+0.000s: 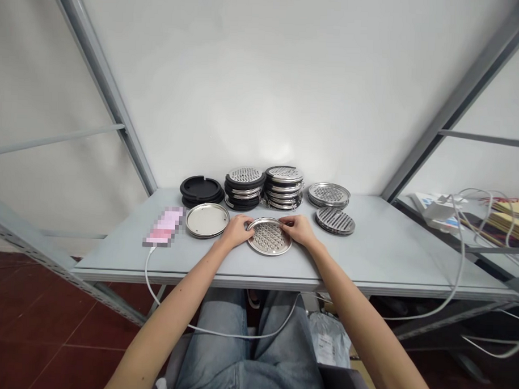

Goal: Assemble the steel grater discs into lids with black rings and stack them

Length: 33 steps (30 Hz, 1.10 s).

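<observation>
Closest to me are my jeans (237, 352), with a white cable (233, 335) looping across them below the edge of the grey table (394, 250). Just beyond that edge, a round perforated metal plate (270, 241) lies in front of me between my hands. The fingers of my left hand (238, 230) grip its left rim; those of my right hand (299, 229) grip its far right rim. To the left lie some plain metal plates (207, 220) and, beside them, a pink object (166, 222), perhaps a phone, though it is too blurred to be sure. Dark perforated discs (335, 221) are piled at the right. Farther back stand black rings (201, 191), two mixed stacks (245, 185) side by side, and rimmed metal plates (329, 194), before a white wall (263, 75).
</observation>
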Each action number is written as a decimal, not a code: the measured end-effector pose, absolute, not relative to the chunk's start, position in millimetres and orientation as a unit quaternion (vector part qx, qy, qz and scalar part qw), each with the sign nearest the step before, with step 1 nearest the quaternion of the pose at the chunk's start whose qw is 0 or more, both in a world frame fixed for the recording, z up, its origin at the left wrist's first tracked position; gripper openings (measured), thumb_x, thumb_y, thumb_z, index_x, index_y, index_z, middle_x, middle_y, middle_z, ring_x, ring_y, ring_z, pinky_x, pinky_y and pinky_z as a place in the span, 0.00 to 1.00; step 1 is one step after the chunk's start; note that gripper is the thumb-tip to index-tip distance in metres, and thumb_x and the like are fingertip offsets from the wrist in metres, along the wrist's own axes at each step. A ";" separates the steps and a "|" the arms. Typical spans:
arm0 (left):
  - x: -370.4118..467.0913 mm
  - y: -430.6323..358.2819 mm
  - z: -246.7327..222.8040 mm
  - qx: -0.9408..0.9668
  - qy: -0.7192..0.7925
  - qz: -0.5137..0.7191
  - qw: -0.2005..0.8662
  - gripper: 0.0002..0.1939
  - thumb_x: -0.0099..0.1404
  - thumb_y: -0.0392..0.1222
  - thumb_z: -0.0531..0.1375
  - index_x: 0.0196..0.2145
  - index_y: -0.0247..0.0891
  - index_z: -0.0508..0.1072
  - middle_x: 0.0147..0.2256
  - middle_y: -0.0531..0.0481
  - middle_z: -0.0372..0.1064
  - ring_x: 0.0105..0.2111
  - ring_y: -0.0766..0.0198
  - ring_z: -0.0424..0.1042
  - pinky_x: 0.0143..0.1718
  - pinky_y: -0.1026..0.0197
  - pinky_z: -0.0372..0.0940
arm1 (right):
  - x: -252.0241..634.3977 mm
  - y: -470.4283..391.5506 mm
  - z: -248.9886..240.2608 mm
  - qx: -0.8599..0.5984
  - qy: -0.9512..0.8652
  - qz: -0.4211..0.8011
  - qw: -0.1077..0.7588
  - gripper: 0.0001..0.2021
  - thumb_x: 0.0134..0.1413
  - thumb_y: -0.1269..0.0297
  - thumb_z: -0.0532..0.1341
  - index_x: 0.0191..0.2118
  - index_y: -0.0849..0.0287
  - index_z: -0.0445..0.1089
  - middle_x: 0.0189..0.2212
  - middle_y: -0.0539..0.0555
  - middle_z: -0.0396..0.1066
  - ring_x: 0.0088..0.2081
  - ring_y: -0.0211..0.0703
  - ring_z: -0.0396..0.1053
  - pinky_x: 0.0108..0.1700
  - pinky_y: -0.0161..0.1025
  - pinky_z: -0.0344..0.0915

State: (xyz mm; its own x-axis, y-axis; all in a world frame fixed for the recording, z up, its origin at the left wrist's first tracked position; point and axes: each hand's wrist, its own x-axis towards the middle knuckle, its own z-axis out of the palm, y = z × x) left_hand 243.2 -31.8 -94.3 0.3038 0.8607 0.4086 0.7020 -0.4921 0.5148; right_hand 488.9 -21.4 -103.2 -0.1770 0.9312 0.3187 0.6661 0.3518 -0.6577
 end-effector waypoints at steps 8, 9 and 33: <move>243.0 -30.8 -96.0 0.799 0.487 0.330 0.121 0.15 0.51 0.34 0.62 0.39 0.38 0.78 0.37 0.49 0.75 0.40 0.58 0.72 0.47 0.58 0.65 | 482.1 -22.0 -103.7 -0.563 -0.721 0.188 0.358 0.11 0.48 0.71 0.61 0.38 0.60 0.78 0.33 0.54 0.79 0.35 0.45 0.75 0.41 0.38 0.69; 242.8 -30.7 -96.4 0.800 0.487 0.330 0.120 0.15 0.51 0.34 0.62 0.39 0.38 0.78 0.37 0.49 0.75 0.40 0.58 0.72 0.48 0.58 0.65 | 481.7 -22.2 -103.6 -0.565 -0.718 0.189 0.360 0.11 0.48 0.71 0.61 0.38 0.60 0.78 0.33 0.54 0.78 0.35 0.44 0.75 0.42 0.38 0.69; 239.1 -45.4 -80.6 0.868 0.408 0.229 0.166 0.55 0.42 0.65 0.69 0.62 0.41 0.57 0.61 0.42 0.58 0.60 0.44 0.57 0.61 0.47 0.52 | 494.8 -16.9 -107.5 -0.497 -0.759 0.233 0.351 0.06 0.47 0.66 0.63 0.29 0.59 0.77 0.42 0.58 0.74 0.43 0.48 0.71 0.50 0.43 0.64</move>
